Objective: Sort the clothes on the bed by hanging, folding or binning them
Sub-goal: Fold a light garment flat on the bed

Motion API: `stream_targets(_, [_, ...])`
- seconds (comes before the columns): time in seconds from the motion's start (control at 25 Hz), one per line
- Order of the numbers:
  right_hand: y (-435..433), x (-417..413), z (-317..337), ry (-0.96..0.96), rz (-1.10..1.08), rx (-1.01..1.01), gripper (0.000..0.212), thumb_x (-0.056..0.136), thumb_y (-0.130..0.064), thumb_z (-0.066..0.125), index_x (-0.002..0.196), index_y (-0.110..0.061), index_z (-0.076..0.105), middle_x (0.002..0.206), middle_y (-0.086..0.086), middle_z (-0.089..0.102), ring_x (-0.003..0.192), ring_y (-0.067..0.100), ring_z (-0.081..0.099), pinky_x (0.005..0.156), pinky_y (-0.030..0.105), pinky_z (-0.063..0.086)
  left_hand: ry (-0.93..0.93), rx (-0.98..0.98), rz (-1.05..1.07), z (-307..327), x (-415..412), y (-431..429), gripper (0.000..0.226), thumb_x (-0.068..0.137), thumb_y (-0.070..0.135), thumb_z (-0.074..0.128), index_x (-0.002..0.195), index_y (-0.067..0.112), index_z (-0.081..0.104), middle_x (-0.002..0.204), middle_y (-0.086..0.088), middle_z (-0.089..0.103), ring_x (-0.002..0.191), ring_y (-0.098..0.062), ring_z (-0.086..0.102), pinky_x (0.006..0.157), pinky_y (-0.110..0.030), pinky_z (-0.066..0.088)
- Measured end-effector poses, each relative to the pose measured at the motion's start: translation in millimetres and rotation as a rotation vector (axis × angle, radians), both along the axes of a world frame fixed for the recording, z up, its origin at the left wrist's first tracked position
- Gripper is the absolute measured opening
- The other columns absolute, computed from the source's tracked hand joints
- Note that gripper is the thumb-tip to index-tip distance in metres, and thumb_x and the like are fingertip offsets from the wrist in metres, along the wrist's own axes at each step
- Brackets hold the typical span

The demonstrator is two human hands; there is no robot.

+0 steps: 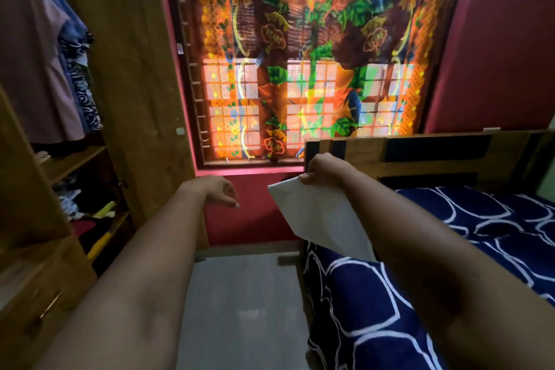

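At the far left stands an open brown wooden wardrobe (141, 69). On its rail hang a pale mauve shirt (33, 69) and some blue patterned garments (75, 69), and loose crumpled clothes (78, 204) lie on the shelves below. This is probably the place where sorted pieces go.

The left hand (220, 191) is stretched forward in the air between the wardrobe and the bed. Its fingers hang down loosely curled and it holds nothing. I think it waits there to take the free edge of the cloth, so that the piece can be spread by two hands.

Behind the hands, a bright orange and green leaf-printed curtain (300, 54) covers the window, and the light comes through it.

The right hand (322, 170) is lifted in front of the dark wooden headboard (420, 156). It pinches the top edge of a plain white piece of cloth (321, 216) between thumb and fingers, a narrow and closed grip. The cloth hangs down from this pinch, and its lower part goes behind the right forearm near the bed edge, so I cannot tell if it touches the bed. It is held high probably to let it fall open and show what kind of piece it is.

At the right is the bed with a navy blue sheet with white loop pattern (495, 219). No other clothes are visible on the part of it that is in view.
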State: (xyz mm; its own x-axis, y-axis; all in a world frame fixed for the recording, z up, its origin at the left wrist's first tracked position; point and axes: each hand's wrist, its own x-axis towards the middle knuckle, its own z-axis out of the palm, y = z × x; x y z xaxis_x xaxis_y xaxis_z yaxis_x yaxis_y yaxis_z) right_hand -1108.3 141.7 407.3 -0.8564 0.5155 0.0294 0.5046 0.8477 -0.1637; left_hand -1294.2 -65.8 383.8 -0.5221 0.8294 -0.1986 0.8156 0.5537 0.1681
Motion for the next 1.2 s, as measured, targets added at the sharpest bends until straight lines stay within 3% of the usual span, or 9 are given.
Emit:
stream_targets(0.08, [24.8,-42.6,3.4,-0.02,0.007,-0.005,0.039,0.091,-0.043,0.058,0.102,-0.007,0.068,0.104,0.007,0.064,0.097,0.022,0.061,0.085,0.033,0.052,0.015,-0.003,0.002,-2.5,-45.9,29.5,0.033,0.084,0.042,0.07,0.112,0.026,0.068,0.103,0.006,0.065,0.088,-0.006,0.054,0.062,-0.013,0.039])
stream_targets(0.28, [98.3,-149.0,6.1,-0.032,0.017,0.04,0.035,0.089,-0.046,0.058,0.087,-0.013,0.069,0.1,0.005,0.068,0.089,0.022,0.062,0.077,0.031,0.05,-0.008,-0.029,-0.039,-6.1,-146.0,113.1,0.035,0.082,0.043,0.071,0.112,0.027,0.068,0.108,0.005,0.065,0.095,-0.01,0.056,0.086,-0.026,0.047])
stream_targets(0.4, [136.1,-199.5,-1.5,-0.013,0.022,0.036,0.035,0.088,-0.047,0.058,0.087,-0.015,0.07,0.083,0.002,0.062,0.08,0.02,0.059,0.069,0.03,0.046,-0.05,-0.043,-0.048,-14.7,-198.2,148.6,0.032,0.08,0.044,0.072,0.108,0.028,0.069,0.103,0.005,0.068,0.086,-0.01,0.061,0.086,-0.028,0.051])
stream_targets(0.56, [180.8,-261.9,-12.4,-0.038,0.009,0.035,0.037,0.089,-0.047,0.058,0.099,-0.013,0.069,0.094,0.008,0.064,0.088,0.024,0.061,0.074,0.034,0.048,-0.055,-0.054,-0.006,-26.4,-259.4,179.9,0.026,0.076,0.053,0.072,0.097,0.039,0.066,0.098,0.01,0.067,0.081,-0.01,0.066,0.087,-0.031,0.054])
stream_targets(0.72, [228.7,-348.1,-14.2,-0.027,0.096,0.045,0.035,0.09,-0.044,0.058,0.102,-0.012,0.066,0.092,0.005,0.057,0.094,0.026,0.061,0.071,0.032,0.042,-0.091,0.054,0.044,-27.3,-324.0,218.3,0.04,0.083,0.042,0.07,0.118,0.024,0.065,0.103,0.005,0.065,0.09,-0.015,0.064,0.085,-0.027,0.048])
stream_targets(0.8, [246.0,-390.3,-11.1,-0.002,0.144,0.1,0.034,0.092,-0.042,0.055,0.1,-0.011,0.066,0.097,0.009,0.062,0.096,0.027,0.061,0.074,0.033,0.044,-0.061,0.071,0.062,-21.5,-351.4,238.7,0.044,0.084,0.043,0.069,0.122,0.023,0.062,0.111,0.002,0.066,0.101,-0.018,0.062,0.086,-0.027,0.047])
stream_targets(0.96, [287.8,-493.7,-2.6,0.02,0.257,0.148,0.04,0.093,-0.045,0.051,0.108,-0.01,0.066,0.111,0.012,0.065,0.101,0.027,0.061,0.084,0.036,0.049,-0.029,0.055,0.137,-16.7,-424.2,277.1,0.045,0.084,0.039,0.069,0.125,0.024,0.06,0.117,0.002,0.065,0.105,-0.016,0.06,0.085,-0.024,0.045])
stream_targets(1.2, [319.0,-631.0,-8.8,0.017,0.462,0.192,0.041,0.095,-0.046,0.048,0.094,-0.009,0.067,0.105,0.016,0.063,0.098,0.031,0.059,0.067,0.031,0.038,-0.06,0.074,0.348,-30.1,-515.4,272.8,0.04,0.083,0.038,0.072,0.12,0.026,0.063,0.115,0.002,0.065,0.103,-0.014,0.06,0.091,-0.029,0.048])
